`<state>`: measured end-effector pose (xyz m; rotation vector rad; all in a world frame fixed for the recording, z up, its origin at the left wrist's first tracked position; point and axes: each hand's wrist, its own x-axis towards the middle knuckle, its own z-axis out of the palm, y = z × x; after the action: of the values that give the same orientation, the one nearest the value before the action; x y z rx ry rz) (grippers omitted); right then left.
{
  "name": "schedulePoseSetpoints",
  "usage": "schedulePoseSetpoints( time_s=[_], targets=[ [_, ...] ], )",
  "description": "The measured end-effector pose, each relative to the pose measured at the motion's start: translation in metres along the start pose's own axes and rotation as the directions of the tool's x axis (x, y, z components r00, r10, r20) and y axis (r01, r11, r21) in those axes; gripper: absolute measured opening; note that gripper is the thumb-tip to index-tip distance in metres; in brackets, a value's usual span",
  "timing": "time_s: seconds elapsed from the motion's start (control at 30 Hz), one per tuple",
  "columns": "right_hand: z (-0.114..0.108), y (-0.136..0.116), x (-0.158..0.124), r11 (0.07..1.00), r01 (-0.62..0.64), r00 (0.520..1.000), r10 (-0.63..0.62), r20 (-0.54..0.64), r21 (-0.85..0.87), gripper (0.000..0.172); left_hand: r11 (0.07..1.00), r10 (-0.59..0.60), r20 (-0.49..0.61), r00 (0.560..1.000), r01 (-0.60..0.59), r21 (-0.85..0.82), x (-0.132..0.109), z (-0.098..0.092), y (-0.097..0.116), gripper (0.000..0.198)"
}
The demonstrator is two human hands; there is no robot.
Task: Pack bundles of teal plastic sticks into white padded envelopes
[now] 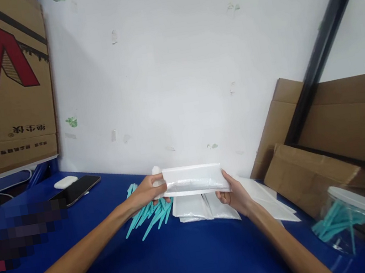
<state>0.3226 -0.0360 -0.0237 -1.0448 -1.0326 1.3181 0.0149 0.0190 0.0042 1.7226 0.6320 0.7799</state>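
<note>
Both hands hold a white plastic bag point(194, 179) stretched sideways above the blue table point(175, 267). My left hand point(148, 192) pinches its left end and my right hand point(233, 194) grips its right end. Under the left hand lies a heap of teal sticks point(148, 215). Beneath the bag sits a small stack of more white bags point(201, 208), and other flat white bags point(268, 199) lie to the right.
A clear jar with a white lid point(346, 219) holds teal sticks at the right. Folded cardboard point(343, 143) and a black frame bar point(323, 45) lean on the wall. A phone point(78, 190), a small white case point(65, 182) and a big carton point(1, 86) are at left.
</note>
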Motion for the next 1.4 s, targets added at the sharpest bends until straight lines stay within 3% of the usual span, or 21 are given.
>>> schedulePoseSetpoints(
  time_s=[0.4,0.53,0.7,0.87,1.13,1.27,1.4],
  targets=[
    [0.004,-0.009,-0.008,0.99,0.116,0.992,-0.112,0.049,-0.08,0.051,0.99,-0.127,0.062,0.99,0.123,0.066,-0.002,0.009,-0.01,0.04],
    [0.004,-0.004,-0.005,0.987,0.144,0.99,-0.144,0.008,-0.074,0.049,0.992,-0.107,0.054,0.993,0.103,0.074,-0.003,0.015,-0.007,0.03],
    [0.011,0.005,-0.003,0.979,0.172,0.984,-0.177,-0.037,-0.112,0.051,0.987,-0.028,-0.071,0.997,0.039,0.155,0.002,0.019,-0.009,0.023],
    [0.012,0.008,-0.002,0.973,0.167,0.985,-0.173,-0.024,-0.158,0.056,0.983,0.082,-0.061,0.995,-0.07,0.167,0.004,0.018,-0.014,0.016],
    [0.012,0.005,-0.004,0.966,0.161,0.985,-0.17,-0.026,-0.205,0.059,0.988,-0.002,0.015,1.0,0.0,0.152,0.002,0.02,-0.02,0.008],
    [0.017,0.006,-0.005,0.967,0.217,0.972,-0.227,-0.064,-0.13,0.053,0.986,-0.029,0.005,1.0,0.028,0.162,0.001,0.022,-0.017,0.01],
    [0.02,-0.001,-0.009,0.96,0.269,0.959,-0.274,-0.067,-0.074,0.054,0.997,-0.029,0.056,0.998,0.025,0.069,-0.001,0.028,-0.018,0.014]
  ],
)
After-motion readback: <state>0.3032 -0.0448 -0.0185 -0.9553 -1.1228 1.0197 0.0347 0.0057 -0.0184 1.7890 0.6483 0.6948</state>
